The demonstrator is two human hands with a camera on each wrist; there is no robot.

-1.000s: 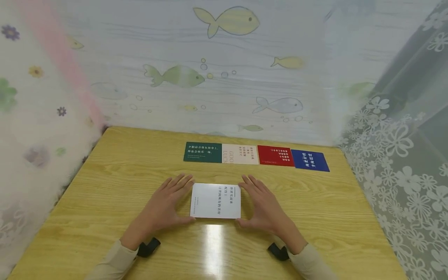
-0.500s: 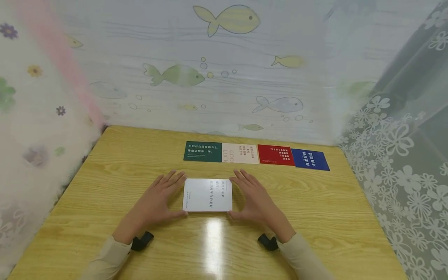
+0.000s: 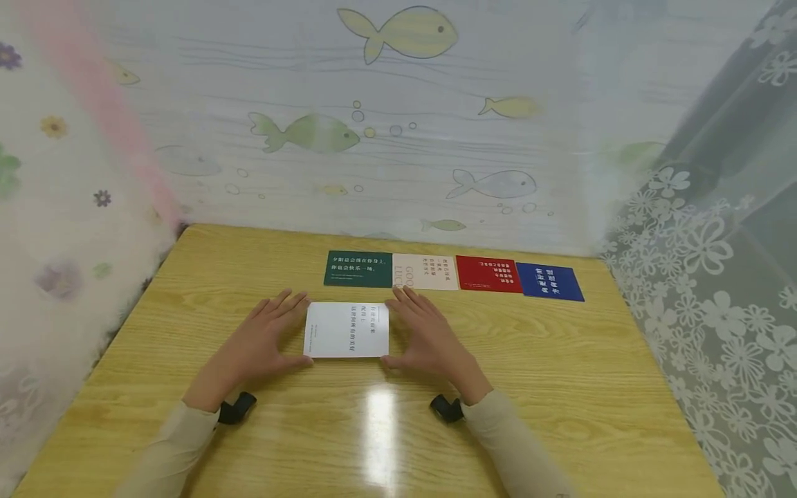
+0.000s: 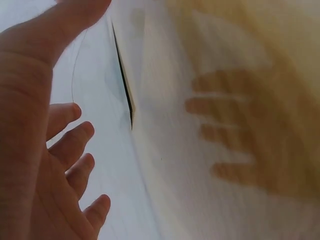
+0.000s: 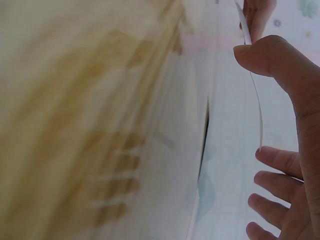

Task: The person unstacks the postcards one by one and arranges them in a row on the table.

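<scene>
A white card (image 3: 345,330) with dark printed characters is held flat between my two hands. My left hand (image 3: 258,339) grips its left edge, with the thumb at the near corner and the index finger at the far corner. On the opposite edge my right hand (image 3: 429,335) holds it the same way. The right wrist view shows the card's thin edge (image 5: 257,95), slightly bowed, spanning from thumb to index fingertip, raised over the tabletop. In the left wrist view the other fingers of the left hand (image 4: 45,150) spread away from the card.
Along the back of the wooden table (image 3: 548,387) lies a row of cards: green (image 3: 358,268), cream (image 3: 425,272), red (image 3: 488,274) and blue (image 3: 551,281). A fish-patterned curtain (image 3: 398,166) hangs behind; a floral lace curtain (image 3: 716,311) borders the right side.
Both hands have carried the white card to the left and farther toward the back of the table. The row of coloured cards has stayed where it was.
</scene>
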